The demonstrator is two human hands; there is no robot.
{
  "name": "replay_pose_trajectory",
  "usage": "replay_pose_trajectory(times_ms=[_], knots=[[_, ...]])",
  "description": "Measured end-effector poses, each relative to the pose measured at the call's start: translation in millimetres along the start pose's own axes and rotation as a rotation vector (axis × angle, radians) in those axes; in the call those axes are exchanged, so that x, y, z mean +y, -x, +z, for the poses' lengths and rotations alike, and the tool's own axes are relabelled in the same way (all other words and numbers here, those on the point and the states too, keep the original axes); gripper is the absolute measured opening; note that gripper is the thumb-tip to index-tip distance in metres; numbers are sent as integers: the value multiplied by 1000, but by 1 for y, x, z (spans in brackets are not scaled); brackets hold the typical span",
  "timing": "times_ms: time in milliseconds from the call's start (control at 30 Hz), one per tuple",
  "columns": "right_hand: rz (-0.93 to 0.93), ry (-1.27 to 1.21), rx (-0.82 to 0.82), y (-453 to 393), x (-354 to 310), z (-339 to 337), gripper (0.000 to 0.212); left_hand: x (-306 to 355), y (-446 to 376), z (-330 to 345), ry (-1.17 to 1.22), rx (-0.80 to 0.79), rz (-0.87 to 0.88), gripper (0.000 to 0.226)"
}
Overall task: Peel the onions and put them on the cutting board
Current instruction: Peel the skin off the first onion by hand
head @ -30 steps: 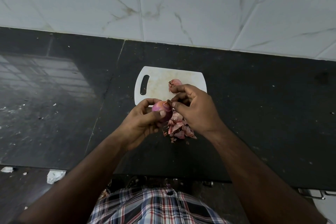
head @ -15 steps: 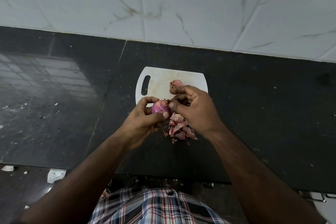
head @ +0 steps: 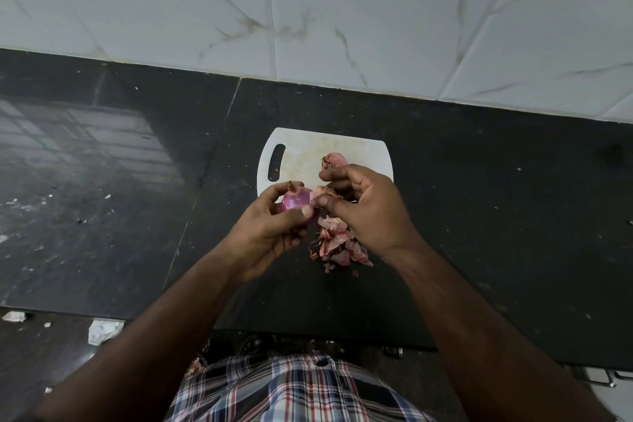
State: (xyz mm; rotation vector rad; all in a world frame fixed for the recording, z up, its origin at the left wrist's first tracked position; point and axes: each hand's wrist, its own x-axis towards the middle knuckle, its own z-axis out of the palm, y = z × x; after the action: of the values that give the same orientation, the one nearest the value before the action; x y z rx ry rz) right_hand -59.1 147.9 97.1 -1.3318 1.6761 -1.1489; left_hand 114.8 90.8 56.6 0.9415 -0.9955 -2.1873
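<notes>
My left hand grips a small purple onion just in front of the white cutting board. My right hand pinches a strip of pink skin at the onion's right side. A second onion lies on the board, partly hidden behind my right fingers. A heap of peeled skins lies on the black counter below my hands.
The black stone counter stretches to both sides, with crumbs on its left part. A white marble-tiled wall stands behind it. Crumpled paper scraps lie near the front edge at the left.
The onion has turned in my left hand, showing more bare purple surface. My right hand has pulled a piece of skin away from its right side.
</notes>
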Motion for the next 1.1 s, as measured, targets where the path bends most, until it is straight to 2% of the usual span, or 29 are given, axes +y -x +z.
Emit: replay_pose_trajectory(times_ms=[67,233,500,600,700,833,900,967,1033,1100], knots=[[-18,21,19,0,-1,2,28,0,0,0,-48,17,-3,59],[-29,100,124,-5,2,-6,24,0,-1,-4,-15,-28,-11,51],[41,208,229,-9,20,-10,19,1,0,-11,34,-91,-33,74],[75,245,264,-12,27,-14,14,0,0,-12,56,-97,-49,73],[129,320,154,-10,31,-16,19,0,0,-15,37,-95,-48,73],[206,378,-101,-5,32,-14,44,-1,0,-16,20,-78,-54,57],[237,383,-168,-4,29,-13,50,-2,0,-16,12,-72,-60,55],[215,344,-91,-5,26,-15,42,-3,-1,-17,5,-66,-54,55],[173,213,19,-6,23,-15,25,-3,-2,-18,4,-70,-40,56],[180,45,-2,-7,21,-12,15,-4,-2,-18,1,-101,-22,60]])
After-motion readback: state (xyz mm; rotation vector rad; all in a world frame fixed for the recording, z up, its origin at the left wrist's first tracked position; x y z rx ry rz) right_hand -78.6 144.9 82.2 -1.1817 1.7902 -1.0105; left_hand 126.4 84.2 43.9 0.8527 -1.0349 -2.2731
